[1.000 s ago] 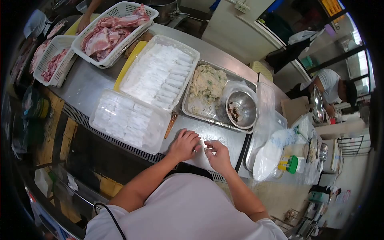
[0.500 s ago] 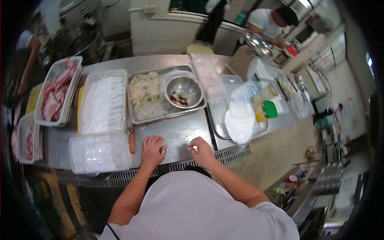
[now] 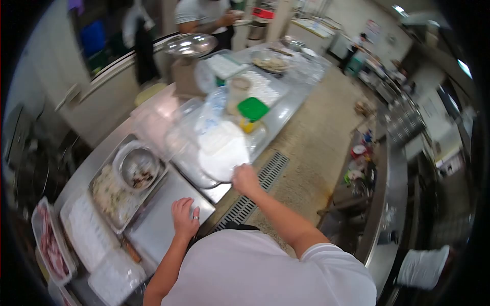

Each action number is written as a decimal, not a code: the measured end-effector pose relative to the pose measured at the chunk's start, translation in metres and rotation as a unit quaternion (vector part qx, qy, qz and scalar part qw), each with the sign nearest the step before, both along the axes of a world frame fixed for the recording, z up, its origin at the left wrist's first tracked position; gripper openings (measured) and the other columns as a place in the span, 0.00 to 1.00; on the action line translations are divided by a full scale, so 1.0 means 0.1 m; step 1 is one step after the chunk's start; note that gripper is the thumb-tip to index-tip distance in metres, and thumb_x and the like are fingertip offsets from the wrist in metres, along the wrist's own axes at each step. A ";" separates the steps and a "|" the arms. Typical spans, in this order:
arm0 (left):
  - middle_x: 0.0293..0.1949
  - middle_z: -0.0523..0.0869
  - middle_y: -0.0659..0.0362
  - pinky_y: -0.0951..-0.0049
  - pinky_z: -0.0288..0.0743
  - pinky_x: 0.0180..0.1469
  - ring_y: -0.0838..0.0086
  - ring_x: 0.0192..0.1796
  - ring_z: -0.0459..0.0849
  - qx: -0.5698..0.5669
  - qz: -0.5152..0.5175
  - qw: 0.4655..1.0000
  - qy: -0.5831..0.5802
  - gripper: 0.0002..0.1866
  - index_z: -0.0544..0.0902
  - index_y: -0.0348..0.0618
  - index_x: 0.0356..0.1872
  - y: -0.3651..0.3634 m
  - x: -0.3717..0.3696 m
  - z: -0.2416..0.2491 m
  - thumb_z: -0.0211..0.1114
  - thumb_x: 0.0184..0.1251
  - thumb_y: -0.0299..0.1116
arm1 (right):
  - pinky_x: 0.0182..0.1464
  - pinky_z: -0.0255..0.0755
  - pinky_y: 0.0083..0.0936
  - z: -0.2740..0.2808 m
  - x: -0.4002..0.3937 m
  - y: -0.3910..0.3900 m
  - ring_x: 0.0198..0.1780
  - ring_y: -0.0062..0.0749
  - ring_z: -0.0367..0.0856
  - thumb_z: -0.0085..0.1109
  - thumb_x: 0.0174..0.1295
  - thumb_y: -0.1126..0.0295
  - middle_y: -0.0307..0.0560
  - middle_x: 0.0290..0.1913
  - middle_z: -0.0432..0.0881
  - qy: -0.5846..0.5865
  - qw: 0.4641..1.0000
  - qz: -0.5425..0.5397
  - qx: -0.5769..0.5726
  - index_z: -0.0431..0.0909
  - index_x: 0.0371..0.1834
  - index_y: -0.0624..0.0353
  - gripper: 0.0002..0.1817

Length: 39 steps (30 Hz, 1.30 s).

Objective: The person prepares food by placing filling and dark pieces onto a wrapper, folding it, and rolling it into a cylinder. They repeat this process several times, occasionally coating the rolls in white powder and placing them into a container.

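Observation:
My right hand [image 3: 245,179], its fingers curled closed, is at the near edge of a white mass [image 3: 224,155], perhaps powder, in clear plastic. What the fingers hold, if anything, is hidden. My left hand [image 3: 185,217], with a ring on one finger, is over the bare steel worktop [image 3: 168,201], its fingers slightly apart and nothing in them. Beyond it stands a metal tray [image 3: 148,196] of pale minced filling [image 3: 109,191] with green bits. A steel bowl [image 3: 137,166] with dark bits in it sits in the tray.
An orange-handled tool [image 3: 131,251] lies beside plastic boxes of white pieces [image 3: 84,232]. Raw meat fills a white basket [image 3: 34,219] at left. Behind the white mass are a green-lidded container [image 3: 253,108] and a scale with a steel pan [image 3: 190,45]. A co-worker [image 3: 204,18] stands beyond.
The view has swung right. My right hand has moved from above the worktop to the edge of the white mass. My left hand stays near the worktop.

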State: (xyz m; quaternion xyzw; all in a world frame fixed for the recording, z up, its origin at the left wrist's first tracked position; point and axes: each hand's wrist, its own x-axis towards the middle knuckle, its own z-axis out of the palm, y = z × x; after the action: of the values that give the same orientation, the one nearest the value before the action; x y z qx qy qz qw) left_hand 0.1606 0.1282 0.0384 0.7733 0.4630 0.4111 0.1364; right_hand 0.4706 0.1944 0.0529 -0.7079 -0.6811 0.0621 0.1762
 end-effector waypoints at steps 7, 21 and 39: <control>0.60 0.87 0.44 0.48 0.74 0.72 0.44 0.64 0.83 -0.056 -0.101 0.992 -0.046 0.19 0.87 0.35 0.60 0.41 0.88 0.26 0.73 0.68 0.25 | 0.56 0.82 0.52 -0.16 0.15 0.10 0.52 0.60 0.85 0.66 0.65 0.69 0.61 0.46 0.85 0.039 0.999 0.018 0.016 0.87 0.43 0.62 0.09; 0.53 0.87 0.49 0.62 0.82 0.57 0.61 0.50 0.87 -0.180 -0.077 0.971 -0.135 0.19 0.85 0.33 0.61 0.61 1.16 0.02 0.69 0.69 0.16 | 0.55 0.81 0.49 0.08 -0.07 0.01 0.53 0.55 0.84 0.67 0.68 0.68 0.56 0.45 0.83 0.096 0.994 0.043 -0.011 0.91 0.41 0.59 0.07; 0.51 0.89 0.48 0.62 0.85 0.54 0.62 0.50 0.89 -0.184 -0.034 0.969 -0.163 0.20 0.86 0.35 0.63 0.40 0.83 0.17 0.70 0.72 0.19 | 0.61 0.81 0.59 0.53 -0.38 0.01 0.59 0.66 0.89 0.61 0.67 0.72 0.73 0.59 0.88 0.243 0.969 -0.018 -0.039 0.86 0.56 0.63 0.16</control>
State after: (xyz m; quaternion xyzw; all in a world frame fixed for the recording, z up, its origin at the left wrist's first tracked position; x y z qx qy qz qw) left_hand 0.2436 0.1680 0.0555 0.6725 0.4756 0.4345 0.3642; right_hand 0.4327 0.1953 0.1058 -0.6901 -0.6019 0.2556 0.3101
